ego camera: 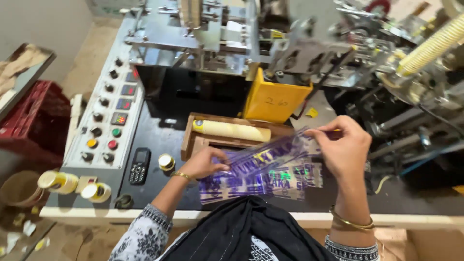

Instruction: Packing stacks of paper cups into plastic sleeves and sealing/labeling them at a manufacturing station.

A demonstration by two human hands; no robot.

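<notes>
I see a clear plastic sleeve (263, 171) with purple print, stretched flat above the dark tabletop (159, 135) in front of a machine, pinched at both ends. The left hand (205, 163) grips its near left end with fingers curled shut on the film; the right hand (340, 145) is raised higher and pinches the far right corner between thumb and fingertips. Each wrist wears a gold bangle.

Just behind the sleeve, a shallow wooden tray (193, 137) holds a stack of pale yellow paper cups (232, 130) lying on its side. A yellow guard plate (275, 101) stands upright beyond the tray, at the foot of the grey metal machine (203, 34).

To the left of the left hand, a single small cup (166, 162) rests on the tabletop, with a black keypad phone (139, 166) just beside it. Further left runs a grey control panel (108, 111) with knobs and coloured buttons, and two more short cup stacks (58, 181) lie near the tabletop's corner. A red crate (34, 118) sits on the floor at far left.
</notes>
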